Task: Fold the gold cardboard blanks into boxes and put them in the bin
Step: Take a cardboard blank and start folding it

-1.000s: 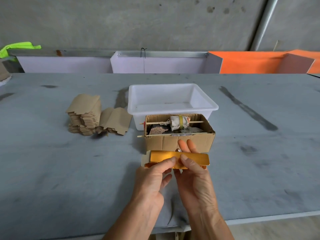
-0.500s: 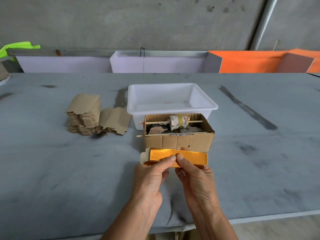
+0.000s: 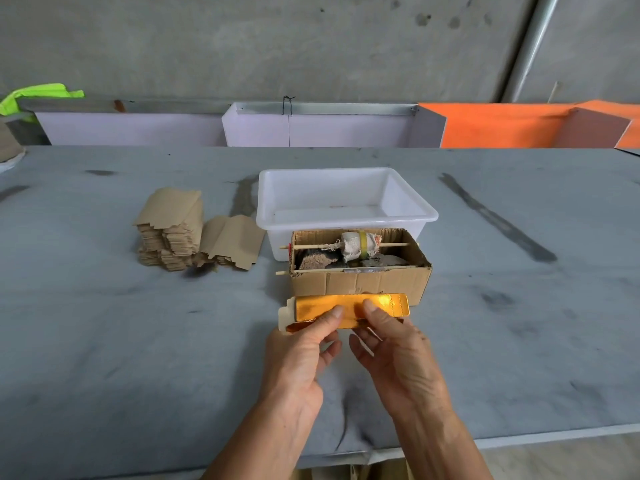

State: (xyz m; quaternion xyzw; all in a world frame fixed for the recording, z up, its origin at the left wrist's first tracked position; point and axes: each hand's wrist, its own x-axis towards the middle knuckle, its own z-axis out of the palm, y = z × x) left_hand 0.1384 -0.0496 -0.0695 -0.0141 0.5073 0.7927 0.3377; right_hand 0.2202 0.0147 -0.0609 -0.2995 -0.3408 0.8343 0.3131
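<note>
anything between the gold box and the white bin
Yes: the open brown cardboard box sits directly between the gold box, held by both hands, and the white bin; lifting over it should clear.

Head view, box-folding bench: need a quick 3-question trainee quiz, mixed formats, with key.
1. True or false: the white bin already holds a finished gold box.
2. Multiple choice: the gold blank is gripped by
A. the left hand only
B. the right hand only
C. both hands
3. Fill in: the stack of brown blanks lies to the ____ of the white bin on the table.

Key
1. False: no gold box shows inside it.
2. C: each thumb presses the gold face, fingers curled underneath.
3. Left. The open cardboard box sits in front of the bin instead.
</note>
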